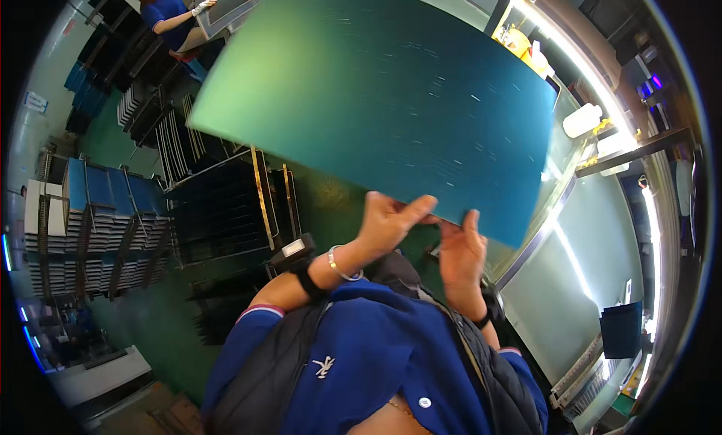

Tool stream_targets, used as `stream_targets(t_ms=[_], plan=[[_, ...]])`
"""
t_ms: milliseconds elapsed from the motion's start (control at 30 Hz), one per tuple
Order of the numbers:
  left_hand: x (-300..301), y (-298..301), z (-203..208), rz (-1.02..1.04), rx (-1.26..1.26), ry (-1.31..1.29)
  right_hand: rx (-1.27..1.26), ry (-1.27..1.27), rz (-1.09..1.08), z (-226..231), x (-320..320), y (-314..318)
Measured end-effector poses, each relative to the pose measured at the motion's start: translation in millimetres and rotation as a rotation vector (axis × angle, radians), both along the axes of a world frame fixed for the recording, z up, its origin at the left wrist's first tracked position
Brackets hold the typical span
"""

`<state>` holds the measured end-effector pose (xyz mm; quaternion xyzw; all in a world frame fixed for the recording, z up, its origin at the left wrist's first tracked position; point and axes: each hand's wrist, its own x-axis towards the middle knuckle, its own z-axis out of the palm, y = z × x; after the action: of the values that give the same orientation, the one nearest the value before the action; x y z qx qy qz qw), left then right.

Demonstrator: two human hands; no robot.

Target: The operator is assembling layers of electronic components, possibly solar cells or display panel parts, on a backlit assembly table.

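Note:
A large, flat teal panel (pixel 376 97) with a smooth face and several small pale streaks spans the upper middle of the head view. Both of my hands grip its near edge, close together. My left hand (pixel 387 223) has its thumb on top of the face, with the fingers curled beneath the edge. Just to the right, my right hand (pixel 462 251) pinches the same edge, thumb up. The fingers under the panel are partly hidden. The panel is held up, tilted, its far left corner reaching over the racks.
Racks of stacked panels (pixel 113 232) stand at the left, with a dark slotted rack (pixel 218 202) nearer. A lit glass-topped bench (pixel 587 247) runs along the right, bearing a white bottle (pixel 581 121). Another person (pixel 169 18) in blue handles a framed sheet at the far left.

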<state>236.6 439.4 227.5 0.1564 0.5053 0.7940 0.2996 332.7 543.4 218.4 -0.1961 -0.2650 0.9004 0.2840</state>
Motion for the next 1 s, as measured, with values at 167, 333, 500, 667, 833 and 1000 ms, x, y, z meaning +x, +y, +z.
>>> stream_targets(t_ms=[167, 333, 500, 667, 833, 1000], plan=[[10.9, 22.2, -45.0, -0.731, -0.1, -0.196, -0.025, -0.179, -0.27, -78.2, 108.6, 94.2], [-67.1, -48.3, -134.0, -0.449, -0.632, -0.288, -0.031, -0.47, -0.362, -135.1, 208.8, 132.0], [-163.0, -92.3, -168.1, 0.378, -0.439, -0.492, -0.202, -0.389, -0.393, -163.4, 233.6, 112.5], [-214.9, -92.1, -190.8, 0.142, -0.239, -0.735, -0.287, -0.428, -0.575, -151.7, 203.0, 98.5], [-214.3, -83.3, -175.1, 0.166, -0.469, -0.52, -0.32, -0.575, -0.721, -160.5, 198.5, 100.6], [-215.5, -126.9, -178.7, 0.155, -0.49, -0.522, -0.296, -0.636, -0.739, -172.8, 205.8, 101.3]])
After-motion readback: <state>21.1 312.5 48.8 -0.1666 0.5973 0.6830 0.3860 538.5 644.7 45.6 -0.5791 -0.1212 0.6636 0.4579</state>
